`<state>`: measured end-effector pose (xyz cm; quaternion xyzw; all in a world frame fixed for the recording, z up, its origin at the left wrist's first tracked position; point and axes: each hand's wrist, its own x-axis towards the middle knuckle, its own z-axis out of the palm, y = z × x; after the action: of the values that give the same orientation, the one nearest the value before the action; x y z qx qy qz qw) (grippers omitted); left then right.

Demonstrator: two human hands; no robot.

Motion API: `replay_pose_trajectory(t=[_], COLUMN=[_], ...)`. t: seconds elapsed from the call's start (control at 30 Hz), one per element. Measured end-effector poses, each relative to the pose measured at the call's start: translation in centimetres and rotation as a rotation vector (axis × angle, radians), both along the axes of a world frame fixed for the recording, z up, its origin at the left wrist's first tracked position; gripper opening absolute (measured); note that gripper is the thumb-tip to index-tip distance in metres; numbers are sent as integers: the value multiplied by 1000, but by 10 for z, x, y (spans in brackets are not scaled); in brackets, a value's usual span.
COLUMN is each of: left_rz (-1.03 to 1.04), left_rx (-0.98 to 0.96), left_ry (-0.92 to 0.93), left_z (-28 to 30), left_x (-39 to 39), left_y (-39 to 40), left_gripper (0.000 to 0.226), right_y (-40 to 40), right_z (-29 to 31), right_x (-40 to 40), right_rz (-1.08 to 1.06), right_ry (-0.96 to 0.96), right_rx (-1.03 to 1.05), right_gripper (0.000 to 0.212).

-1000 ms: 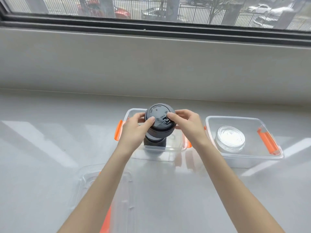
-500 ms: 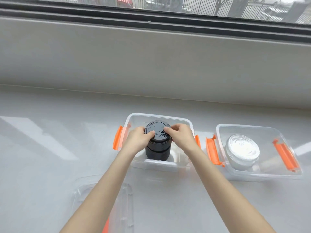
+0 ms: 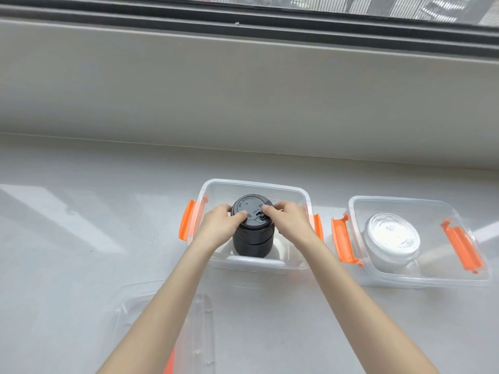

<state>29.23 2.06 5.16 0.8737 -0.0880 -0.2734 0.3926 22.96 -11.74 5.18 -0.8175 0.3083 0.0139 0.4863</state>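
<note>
A stack of black cup lids (image 3: 253,233) stands upright inside a clear plastic box (image 3: 253,184) with orange side clips. My left hand (image 3: 220,225) grips the stack's top from the left, thumb on the top lid. From the right, my right hand (image 3: 290,224) holds the same top lid, thumb near its sip tab. The stack's base rests on the box floor.
A second clear box (image 3: 405,203) with orange clips stands to the right and holds a stack of clear lids (image 3: 391,238). A clear box cover (image 3: 162,319) lies near me on the grey counter. Behind the boxes runs a wall beneath a window frame (image 3: 243,20).
Both hands have lowered the black lid stack from above the box down into it. The view has tilted downward, so the boxes sit lower in frame.
</note>
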Motion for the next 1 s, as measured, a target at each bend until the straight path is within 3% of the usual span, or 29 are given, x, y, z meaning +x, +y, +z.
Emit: replay_pose_trajectory(t=[0.1,0.67,1.0], left_rz=[-7,-30,-28], left_rx=[-13,-18,6], left_ry=[-18,-24,105], left_z=[1,2,-2], left_x=[-2,0,1], left_y=[0,-6,-4], left_gripper=[39,32,35], right_y=[0,3,4], right_z=[1,-13,-14], right_x=[-3,0,2], right_rz=[-8,6,1], right_ry=[-19,69,80], right_rx=[34,20,42], right_gripper=[32,41,43])
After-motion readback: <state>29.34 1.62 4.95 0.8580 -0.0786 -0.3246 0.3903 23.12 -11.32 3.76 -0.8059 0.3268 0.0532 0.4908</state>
